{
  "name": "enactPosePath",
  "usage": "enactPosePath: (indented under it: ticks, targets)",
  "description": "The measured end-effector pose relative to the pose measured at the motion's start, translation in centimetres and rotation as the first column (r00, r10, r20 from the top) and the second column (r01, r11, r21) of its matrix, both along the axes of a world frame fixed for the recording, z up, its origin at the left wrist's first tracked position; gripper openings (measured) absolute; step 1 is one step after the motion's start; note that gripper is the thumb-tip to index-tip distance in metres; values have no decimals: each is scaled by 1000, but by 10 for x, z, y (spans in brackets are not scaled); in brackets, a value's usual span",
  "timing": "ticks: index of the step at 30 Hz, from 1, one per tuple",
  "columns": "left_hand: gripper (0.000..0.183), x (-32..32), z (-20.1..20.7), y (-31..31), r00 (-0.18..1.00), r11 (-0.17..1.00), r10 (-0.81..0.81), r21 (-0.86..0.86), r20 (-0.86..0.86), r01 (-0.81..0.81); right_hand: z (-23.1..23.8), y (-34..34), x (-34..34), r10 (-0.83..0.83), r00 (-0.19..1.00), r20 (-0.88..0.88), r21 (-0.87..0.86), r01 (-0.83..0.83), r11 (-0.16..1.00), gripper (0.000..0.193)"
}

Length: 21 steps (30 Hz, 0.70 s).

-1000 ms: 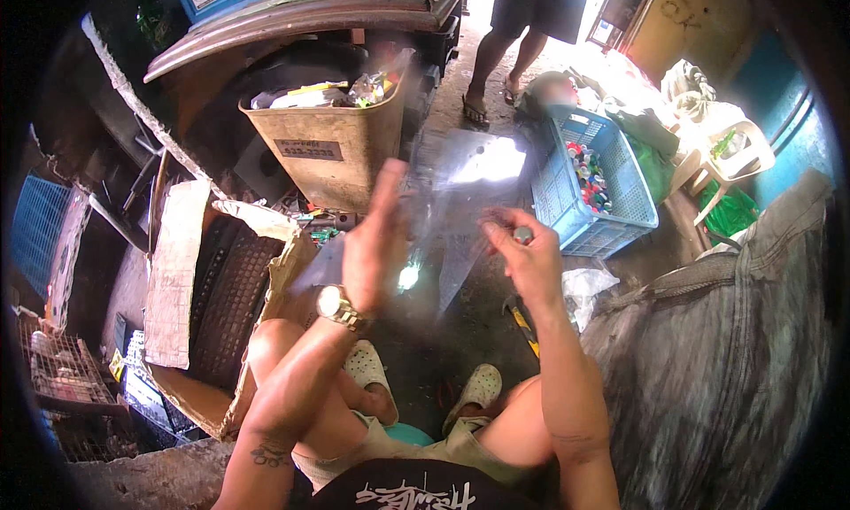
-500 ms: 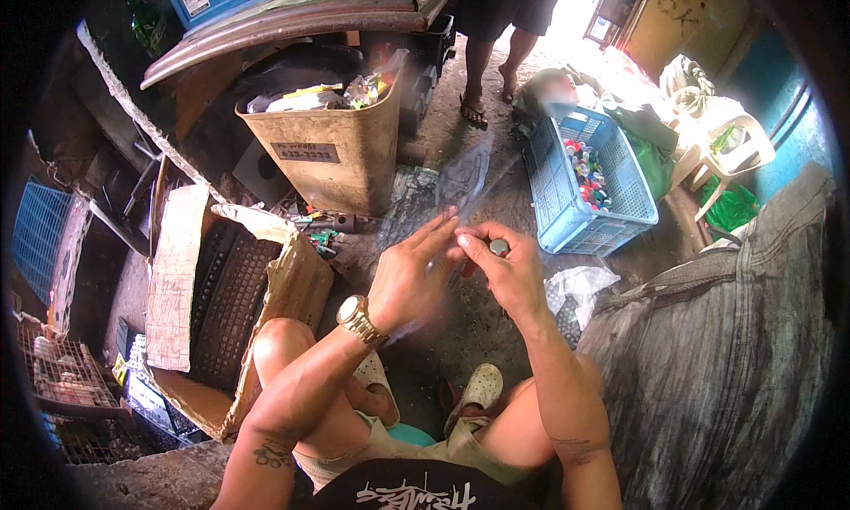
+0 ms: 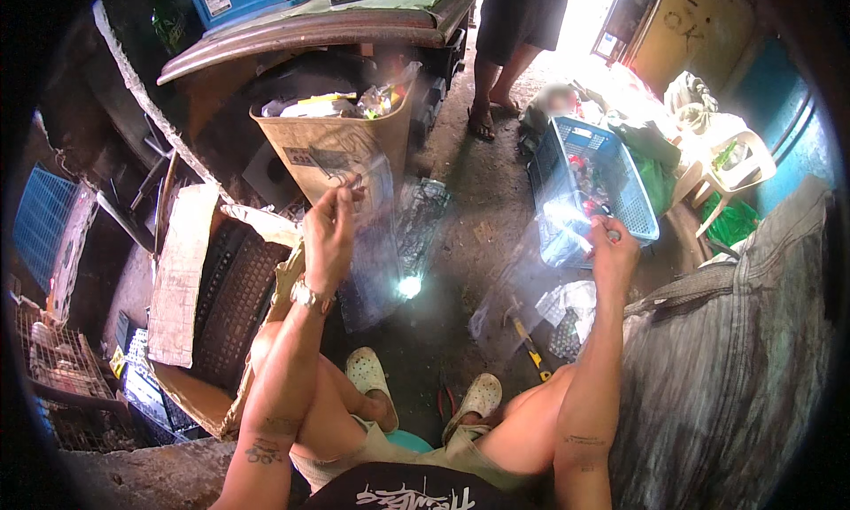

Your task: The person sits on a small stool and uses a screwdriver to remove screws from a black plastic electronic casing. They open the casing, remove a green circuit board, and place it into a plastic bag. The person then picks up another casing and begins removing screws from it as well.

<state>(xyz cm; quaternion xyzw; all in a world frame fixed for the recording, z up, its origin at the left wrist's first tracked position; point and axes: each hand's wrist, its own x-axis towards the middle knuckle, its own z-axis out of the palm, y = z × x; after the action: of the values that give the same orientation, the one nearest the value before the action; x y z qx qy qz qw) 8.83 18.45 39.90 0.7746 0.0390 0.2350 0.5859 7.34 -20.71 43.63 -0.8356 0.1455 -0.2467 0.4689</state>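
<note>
My left hand (image 3: 329, 235), wearing a gold watch (image 3: 312, 296), is closed with fingertips pinching the top of a clear plastic sheet (image 3: 370, 271), which hangs in front of the beige bin. My right hand (image 3: 615, 255) is held out to the right, closed on another clear plastic sheet (image 3: 513, 289) that drapes down and leftward, partly in front of the blue crate. A small object with red and a round grey end (image 3: 613, 235) also shows in the right fist; its kind is unclear. Glare whitens both sheets, and a gap separates them.
Red-handled pliers (image 3: 445, 402) and a yellow tool (image 3: 531, 351) lie on the floor near my shoes. A beige bin (image 3: 354, 142), a cardboard box (image 3: 181, 289) of keyboards, a blue crate (image 3: 633, 178) of bottle caps and a grey sack (image 3: 726, 359) surround me. A person (image 3: 509, 58) stands ahead.
My hands were together in the middle over the plastic; now they are wide apart, left hand moved left, right hand moved right, each with a sheet. The yellow tool and pliers show more clearly.
</note>
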Motion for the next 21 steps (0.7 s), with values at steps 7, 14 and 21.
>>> enactPosePath:
  ticks: [7, 14, 21]
  targets:
    - [25, -34, -2, -68, 907, 859, -341, 473, 247, 194, -8, 83, -14, 269, 948, 172, -86, -258, 962, 22]
    - [46, -55, -7, -109, 917, 635, -394, 739, 58, 226, -19, 153, -31, 377, 900, 218, -88, -367, 926, 36]
    - [23, -81, -52, -100, 849, 302, -445, 845, -284, 441, 5, 8, 3, -232, 952, 200, 288, 170, 943, 43]
